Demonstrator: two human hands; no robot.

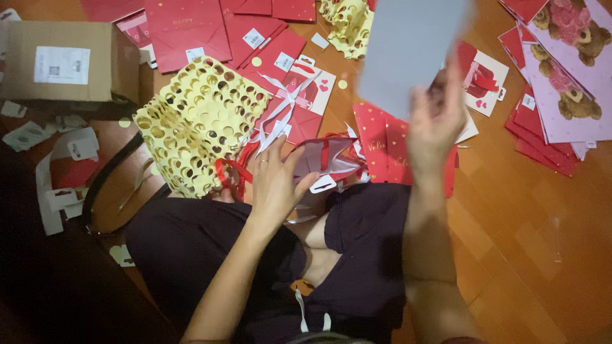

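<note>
— Head view: what is the left hand [275,185] doing?
— Its fingers are pinching open a red gift bag [325,159] on the lap.
— The right hand [435,124]?
— Gripping a grey card [408,51], raised far right of the bag.

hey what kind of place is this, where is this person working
Probably a room in a home, used for packing gift bags: the person sits on a wooden parquet floor among flat red gift bags, with a cardboard box nearby. The right hand lifts a grey card.
</note>
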